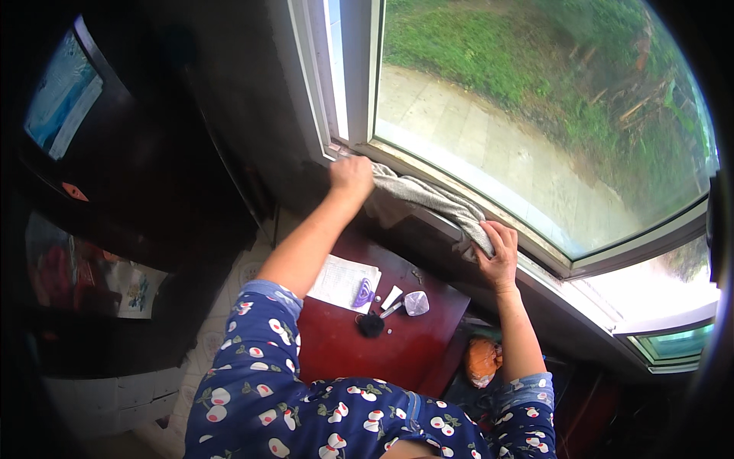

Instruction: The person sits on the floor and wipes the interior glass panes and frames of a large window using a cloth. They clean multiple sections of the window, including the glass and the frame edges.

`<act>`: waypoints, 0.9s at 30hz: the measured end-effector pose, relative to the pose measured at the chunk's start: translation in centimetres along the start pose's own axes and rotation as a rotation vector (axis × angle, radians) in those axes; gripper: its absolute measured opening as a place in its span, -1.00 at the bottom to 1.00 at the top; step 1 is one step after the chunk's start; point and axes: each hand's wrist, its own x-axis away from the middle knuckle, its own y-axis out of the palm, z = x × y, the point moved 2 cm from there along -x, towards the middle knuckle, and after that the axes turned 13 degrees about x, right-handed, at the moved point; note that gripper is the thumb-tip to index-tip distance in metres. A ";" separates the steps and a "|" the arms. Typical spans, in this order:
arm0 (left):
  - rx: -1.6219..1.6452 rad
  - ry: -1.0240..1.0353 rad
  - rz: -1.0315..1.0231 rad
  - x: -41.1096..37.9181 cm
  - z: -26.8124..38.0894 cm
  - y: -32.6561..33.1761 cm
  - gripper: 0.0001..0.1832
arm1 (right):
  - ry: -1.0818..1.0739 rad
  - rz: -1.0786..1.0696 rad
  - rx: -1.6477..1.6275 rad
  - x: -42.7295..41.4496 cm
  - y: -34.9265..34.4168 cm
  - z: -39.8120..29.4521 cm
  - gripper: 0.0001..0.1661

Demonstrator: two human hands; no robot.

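Observation:
A grey cloth [427, 195] lies stretched and bunched along the bottom track of a sliding window's frame [459, 195]. At the cloth's left end, by the corner of the frame, my left hand [352, 177] is closed on it. My right hand [499, 252] grips the other end, thumb below and fingers over the cloth. Part of the cloth hangs down under the sill between the hands. The glass pane [487, 126] stands just beyond both hands.
Below the window a dark red table [373, 356] holds a written sheet [338, 281], a purple hair claw [363, 292], a white tube [391, 297], a black pompom [371, 325] and a faceted clear lid [416, 303]. An orange bag [483, 361] lies to the right. Dark cabinet [143, 189] at left.

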 end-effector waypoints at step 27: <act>-0.184 0.126 -0.431 -5.5 -5.2 -0.9 -0.60 | -0.072 0.105 -0.046 -0.7 1.4 0.6 -0.38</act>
